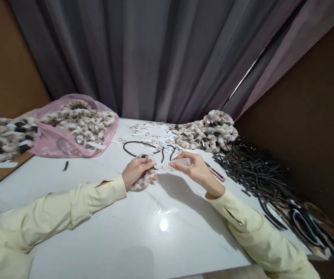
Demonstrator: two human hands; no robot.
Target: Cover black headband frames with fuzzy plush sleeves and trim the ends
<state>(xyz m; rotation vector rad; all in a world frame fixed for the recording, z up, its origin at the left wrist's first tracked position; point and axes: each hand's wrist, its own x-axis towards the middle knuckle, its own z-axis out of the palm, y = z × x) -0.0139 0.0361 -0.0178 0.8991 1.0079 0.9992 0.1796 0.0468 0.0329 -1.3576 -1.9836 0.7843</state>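
My left hand (137,171) is closed on a fluffy white-and-brown fur ring (144,183), held just above the white table. Part of the ring is hidden behind my fingers. Between the thumb and fingers of my right hand (196,167) is a small translucent squeeze bottle (181,163), tipped on its side. Its nozzle points left and meets or nearly meets the fur ring beside my left thumb; I cannot tell whether they touch. Just beyond my hands lie pieces of black cord (134,143), one of them bent in a loop.
A pink plastic bag (59,145) full of fur rings stands back left, with more rings (0,139) beside it. Fur rings (217,130) also pile up back right, near small metal rings with tags (152,131). Black cords (256,170), a pink cutter (217,174) and scissors (309,228) lie right.
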